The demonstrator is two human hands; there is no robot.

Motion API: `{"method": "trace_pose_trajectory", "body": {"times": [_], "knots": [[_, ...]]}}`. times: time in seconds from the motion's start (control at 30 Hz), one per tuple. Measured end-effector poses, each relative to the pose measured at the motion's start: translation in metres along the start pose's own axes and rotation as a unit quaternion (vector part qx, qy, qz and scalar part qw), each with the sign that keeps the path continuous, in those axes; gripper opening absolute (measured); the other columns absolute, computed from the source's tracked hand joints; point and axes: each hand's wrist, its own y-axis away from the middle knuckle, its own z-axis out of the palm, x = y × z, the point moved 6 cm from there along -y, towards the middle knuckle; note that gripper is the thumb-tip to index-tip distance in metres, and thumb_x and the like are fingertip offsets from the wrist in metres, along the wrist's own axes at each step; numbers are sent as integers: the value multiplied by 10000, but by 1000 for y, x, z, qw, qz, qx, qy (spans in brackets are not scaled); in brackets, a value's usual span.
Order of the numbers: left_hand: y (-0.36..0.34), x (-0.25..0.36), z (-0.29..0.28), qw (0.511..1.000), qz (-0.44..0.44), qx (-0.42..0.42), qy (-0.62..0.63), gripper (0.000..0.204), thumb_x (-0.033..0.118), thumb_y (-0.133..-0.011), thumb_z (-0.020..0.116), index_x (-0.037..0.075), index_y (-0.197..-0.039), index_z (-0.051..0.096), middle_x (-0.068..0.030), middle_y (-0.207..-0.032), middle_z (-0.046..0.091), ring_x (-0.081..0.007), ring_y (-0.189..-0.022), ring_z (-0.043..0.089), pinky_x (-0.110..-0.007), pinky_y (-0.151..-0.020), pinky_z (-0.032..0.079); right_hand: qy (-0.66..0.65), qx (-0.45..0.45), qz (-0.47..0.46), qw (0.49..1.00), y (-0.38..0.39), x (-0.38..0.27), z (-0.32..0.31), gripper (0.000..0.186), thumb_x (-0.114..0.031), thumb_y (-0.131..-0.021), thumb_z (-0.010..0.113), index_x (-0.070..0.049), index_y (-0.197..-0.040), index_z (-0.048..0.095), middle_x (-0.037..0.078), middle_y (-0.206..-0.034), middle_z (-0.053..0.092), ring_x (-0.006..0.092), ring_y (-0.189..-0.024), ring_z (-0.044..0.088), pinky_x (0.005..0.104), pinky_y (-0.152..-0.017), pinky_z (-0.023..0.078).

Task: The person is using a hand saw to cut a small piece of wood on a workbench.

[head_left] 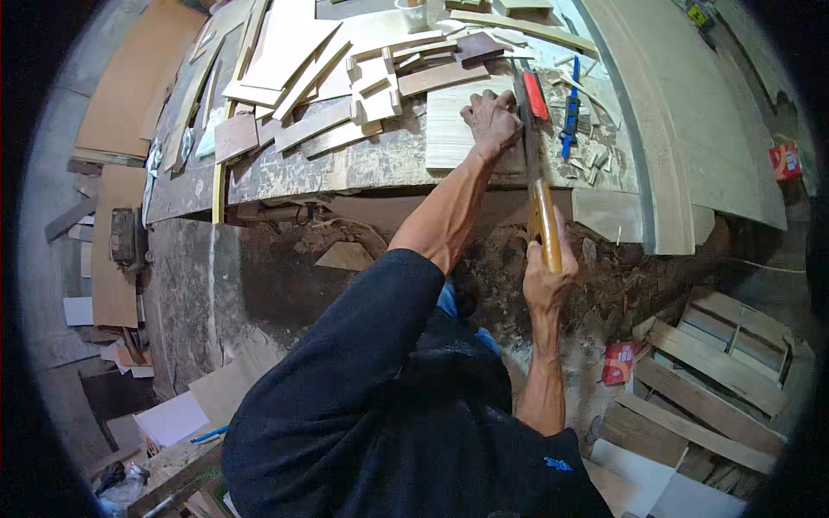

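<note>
My right hand (550,269) is closed around the yellow-brown wooden handle of a handsaw (543,220). The saw's blade points away from me, along the right side of a pale wooden board (449,129) at the bench's front edge. On that board my left hand (495,123) presses down with bent fingers, close to the blade; its fingertips are partly hidden. Just right of the blade lies a red object (535,95) whose kind I cannot make out. Farther right is a long blue and black tool (571,112). Whether the teeth are in the wood cannot be seen.
Several wood pieces (319,95) crowd the workbench (285,177) to the left, near a white cup (413,13). Wood chips (594,160) lie on the right. A long panel (717,121) borders the bench there. Wooden frames (708,363) and a red box (619,363) stand below right.
</note>
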Motion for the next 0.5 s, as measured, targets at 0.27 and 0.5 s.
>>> {"method": "trace_pose_trajectory", "body": {"times": [0.27, 0.5], "knots": [[1, -3, -4, 999, 7, 5, -31, 276, 276, -709, 691, 257, -981, 647, -34, -1060, 575, -275, -1064, 478, -504, -841, 331, 23, 2, 18, 1000, 17, -12, -15, 548, 65, -787, 515, 0, -1331, 500, 199, -1245, 593, 282, -1099, 612, 340, -908, 485], [5, 1, -3, 1000, 22, 2, 19, 291, 207, -684, 680, 189, -972, 646, -72, -1036, 556, -293, -1066, 465, -495, -878, 308, 13, 16, 5, 1000, -16, 9, 8, 574, 51, -796, 527, -47, -1360, 487, 201, -1195, 616, 269, -957, 655, 347, -798, 528]]}}
